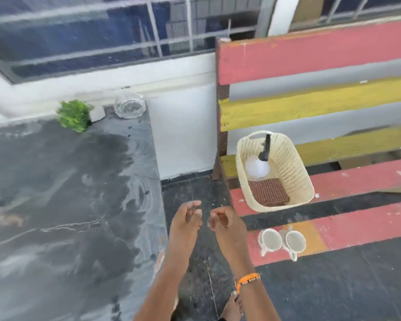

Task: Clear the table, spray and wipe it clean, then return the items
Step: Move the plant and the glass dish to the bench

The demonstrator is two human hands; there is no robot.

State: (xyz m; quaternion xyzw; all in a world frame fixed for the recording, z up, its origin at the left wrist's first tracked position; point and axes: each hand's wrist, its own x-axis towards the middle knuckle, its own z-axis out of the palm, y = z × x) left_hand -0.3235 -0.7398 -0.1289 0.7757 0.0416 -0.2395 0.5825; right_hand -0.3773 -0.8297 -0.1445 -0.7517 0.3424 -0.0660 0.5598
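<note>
The dark stone table [63,193] fills the left, its top streaked and wet-looking. At its far edge stand a small green plant [73,115] and a clear glass bowl [130,105]. On the painted bench [333,181] to the right sit a cream basket [274,171] holding a spray bottle [258,162] with a black nozzle and a folded checked cloth [269,192], and two white cups [281,240] nearer me. My left hand [186,217] and my right hand [222,220] hover side by side over the floor between table and bench, fingers loosely curled, holding nothing.
A white wall and barred window [125,42] run behind the table. Dark tiled floor [202,262] lies between table and bench. My bare foot [233,306] shows at the bottom.
</note>
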